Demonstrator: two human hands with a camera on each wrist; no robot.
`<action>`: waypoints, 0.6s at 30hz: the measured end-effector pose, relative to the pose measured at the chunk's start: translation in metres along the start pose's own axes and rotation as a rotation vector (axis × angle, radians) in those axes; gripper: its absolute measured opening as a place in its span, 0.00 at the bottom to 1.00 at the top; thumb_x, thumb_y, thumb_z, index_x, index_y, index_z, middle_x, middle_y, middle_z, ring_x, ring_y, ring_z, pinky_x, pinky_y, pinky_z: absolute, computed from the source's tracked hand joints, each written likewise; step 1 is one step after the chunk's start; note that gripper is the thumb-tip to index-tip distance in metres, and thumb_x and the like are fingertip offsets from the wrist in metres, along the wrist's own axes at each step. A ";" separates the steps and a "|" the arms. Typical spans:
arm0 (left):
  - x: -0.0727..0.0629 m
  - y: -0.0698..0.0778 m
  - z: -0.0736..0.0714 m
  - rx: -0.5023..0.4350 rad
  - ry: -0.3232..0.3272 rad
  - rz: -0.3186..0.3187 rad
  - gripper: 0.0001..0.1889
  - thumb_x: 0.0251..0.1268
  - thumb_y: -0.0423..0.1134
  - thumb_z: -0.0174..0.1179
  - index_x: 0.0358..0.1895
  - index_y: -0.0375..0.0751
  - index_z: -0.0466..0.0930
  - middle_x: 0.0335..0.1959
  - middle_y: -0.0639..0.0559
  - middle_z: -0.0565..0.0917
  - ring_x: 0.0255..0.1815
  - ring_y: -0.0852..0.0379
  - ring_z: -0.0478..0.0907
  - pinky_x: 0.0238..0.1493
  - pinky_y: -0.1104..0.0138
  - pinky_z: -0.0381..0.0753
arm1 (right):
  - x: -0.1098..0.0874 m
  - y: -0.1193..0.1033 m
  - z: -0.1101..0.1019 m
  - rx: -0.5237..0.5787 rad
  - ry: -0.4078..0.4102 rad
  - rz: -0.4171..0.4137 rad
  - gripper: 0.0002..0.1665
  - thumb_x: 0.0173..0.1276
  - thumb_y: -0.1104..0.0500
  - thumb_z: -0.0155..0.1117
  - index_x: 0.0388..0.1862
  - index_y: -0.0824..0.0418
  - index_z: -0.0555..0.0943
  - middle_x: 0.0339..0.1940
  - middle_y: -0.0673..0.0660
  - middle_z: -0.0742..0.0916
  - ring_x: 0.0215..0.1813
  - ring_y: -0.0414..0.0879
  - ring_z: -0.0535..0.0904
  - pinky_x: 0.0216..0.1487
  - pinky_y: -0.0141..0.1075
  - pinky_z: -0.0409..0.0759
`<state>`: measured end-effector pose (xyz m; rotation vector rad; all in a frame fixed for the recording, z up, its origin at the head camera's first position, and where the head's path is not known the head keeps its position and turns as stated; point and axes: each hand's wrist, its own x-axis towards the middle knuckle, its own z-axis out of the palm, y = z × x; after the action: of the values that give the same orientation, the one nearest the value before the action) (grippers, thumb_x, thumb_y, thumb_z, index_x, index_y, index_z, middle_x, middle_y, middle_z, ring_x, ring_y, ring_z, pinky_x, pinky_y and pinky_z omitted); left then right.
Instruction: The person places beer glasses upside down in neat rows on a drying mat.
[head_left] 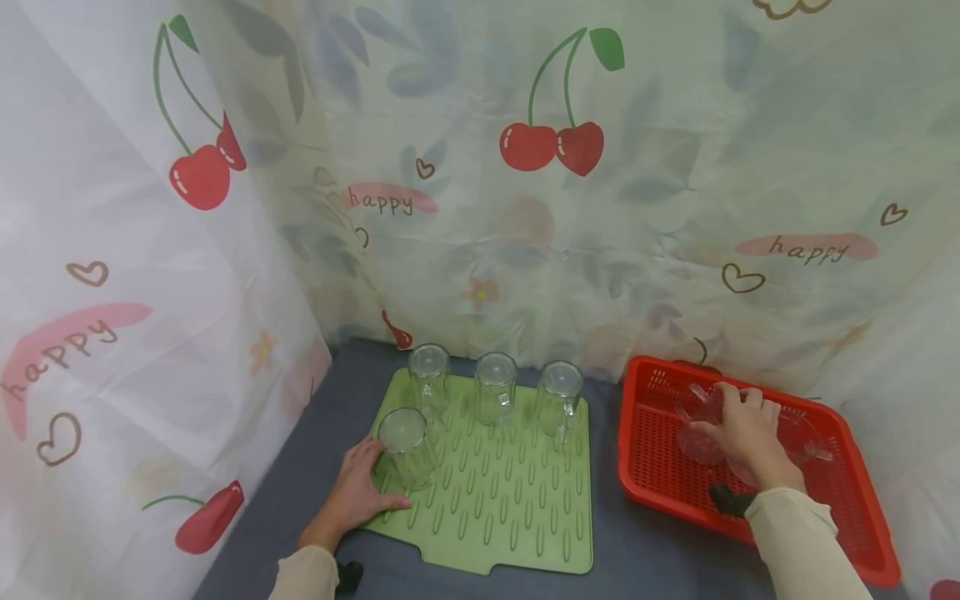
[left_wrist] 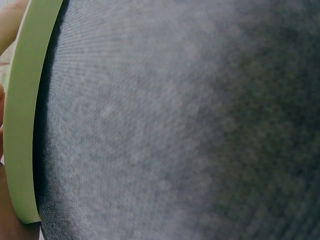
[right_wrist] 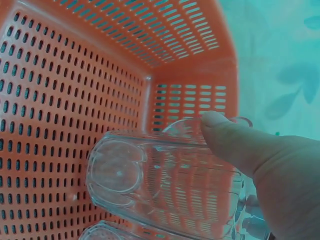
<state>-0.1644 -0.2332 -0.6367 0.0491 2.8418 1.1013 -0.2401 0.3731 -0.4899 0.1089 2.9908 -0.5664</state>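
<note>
My right hand (head_left: 750, 429) reaches into the red basket and holds a clear glass mug (right_wrist: 170, 182). The right wrist view shows the thumb (right_wrist: 225, 135) along the mug's side near its rim, with the mug lying on its side; the other fingers are hidden there. My left hand (head_left: 358, 483) rests at the left edge of a green drying mat (head_left: 517, 500), its thumb and fingers spread beside an upside-down glass mug (head_left: 408, 450). Whether they touch that mug I cannot tell. Little of this hand shows in the left wrist view, behind the mat's edge (left_wrist: 25, 120).
Three more upside-down mugs stand along the mat's back: left (head_left: 429, 379), middle (head_left: 495, 392) and right (head_left: 559, 400). Further glassware (head_left: 802, 437) lies in the red basket (head_left: 652, 492). Both stand on a grey cloth surface (head_left: 300, 442), with a printed curtain (head_left: 465, 250) behind.
</note>
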 end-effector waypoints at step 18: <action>0.001 -0.002 0.000 0.002 -0.014 -0.010 0.65 0.35 0.69 0.79 0.78 0.42 0.61 0.81 0.40 0.60 0.84 0.36 0.46 0.76 0.34 0.59 | -0.028 -0.013 -0.013 0.024 0.131 -0.078 0.53 0.61 0.50 0.78 0.75 0.70 0.59 0.66 0.81 0.61 0.63 0.78 0.53 0.53 0.75 0.69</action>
<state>-0.1657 -0.2345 -0.6380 0.0429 2.8279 1.0912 -0.2149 0.3641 -0.4704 0.0323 3.1276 -0.6266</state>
